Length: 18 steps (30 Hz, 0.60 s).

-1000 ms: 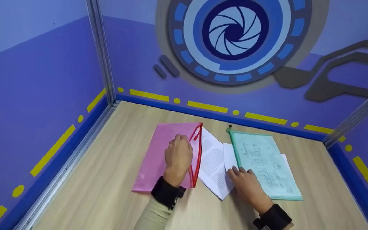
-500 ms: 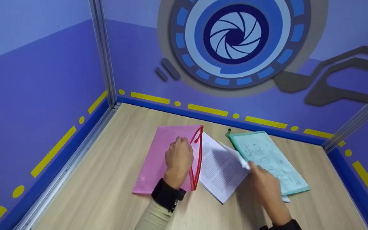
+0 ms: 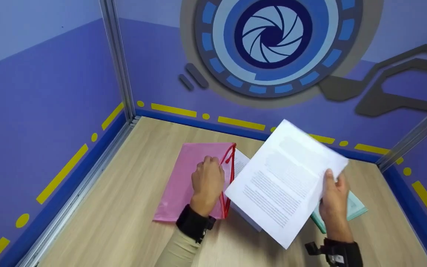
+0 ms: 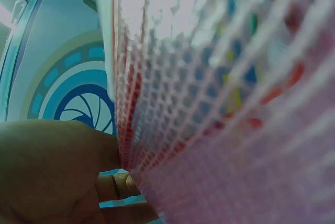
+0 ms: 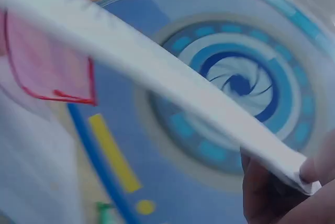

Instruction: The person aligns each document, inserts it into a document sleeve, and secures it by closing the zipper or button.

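My left hand (image 3: 207, 183) pinches the upper layer of a pink mesh zip pouch (image 3: 178, 181) that lies on the table with its red-zipped side to the right. In the left wrist view the mesh (image 4: 220, 130) rises from between the thumb and fingers. My right hand (image 3: 335, 200) grips printed paper (image 3: 284, 178) by its right edge, thumb on top, and holds it tilted above the table. Seen edge-on in the right wrist view, the paper (image 5: 172, 82) runs into the fingers. Under it, other printed sheets (image 3: 240, 161) show at the pink pouch's zipped side.
A green zip pouch (image 3: 355, 207) lies to the right, mostly hidden behind the raised paper and the right hand. The wooden table (image 3: 102, 207) is bounded by a blue panel wall (image 3: 150, 66) at the back and metal posts (image 3: 115, 55) at the corners.
My right hand has left the green pouch's edge and lifted printed paper up, over the other sheets. The green pouch has turned and shifted slightly. The left hand has stayed on the pink pouch.
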Available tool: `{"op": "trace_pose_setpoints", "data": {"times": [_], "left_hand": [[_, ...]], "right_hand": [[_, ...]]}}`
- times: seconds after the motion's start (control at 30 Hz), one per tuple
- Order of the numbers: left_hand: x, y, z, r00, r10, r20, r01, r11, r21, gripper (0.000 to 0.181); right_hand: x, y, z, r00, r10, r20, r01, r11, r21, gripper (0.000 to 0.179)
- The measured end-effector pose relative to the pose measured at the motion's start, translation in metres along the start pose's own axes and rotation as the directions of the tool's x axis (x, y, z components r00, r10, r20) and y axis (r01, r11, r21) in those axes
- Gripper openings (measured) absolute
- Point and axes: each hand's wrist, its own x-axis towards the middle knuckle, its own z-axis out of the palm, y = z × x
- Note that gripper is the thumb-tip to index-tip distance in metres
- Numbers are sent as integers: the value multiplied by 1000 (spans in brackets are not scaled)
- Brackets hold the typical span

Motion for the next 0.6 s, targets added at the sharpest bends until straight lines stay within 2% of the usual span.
{"op": "trace_pose_setpoints", "data": {"times": [0.07,0.13,0.2,0.23,0.3,0.37,0.47,0.53,0.6], "left_hand": [[0,0,1,1000,1,-2,-1,1000,0,20],[0,1,3,1000,11,-7,-11,1000,8,19],[-1,2,5,1000,24,-16,-24,1000,13,17],[-1,3,6,999,30,-21,-30,999,13,17],[-2,4,7,999,38,-30,-37,999,13,16],[-2,4,8,999,39,-30,-39,999,8,16],[-2,4,8,999,33,-15,-33,999,1,16],[-2,3,8,1000,28,-1,-28,1000,0,16],[-1,1,8,1000,20,8,-20,1000,-3,16]], "right_hand": [[10,26,-4,987,155,49,-157,987,29,44],[13,51,-7,948,293,126,-298,954,28,42],[11,72,-7,904,368,216,-376,927,-4,48],[8,80,-5,890,381,248,-388,921,-22,53],[1,90,-1,875,377,304,-361,926,-111,64],[-6,93,2,863,354,360,-292,932,-215,75],[-12,87,4,828,356,433,-211,914,-348,86],[-13,81,3,808,356,470,-169,903,-394,87],[-12,74,1,804,349,482,-153,904,-400,82]]}}
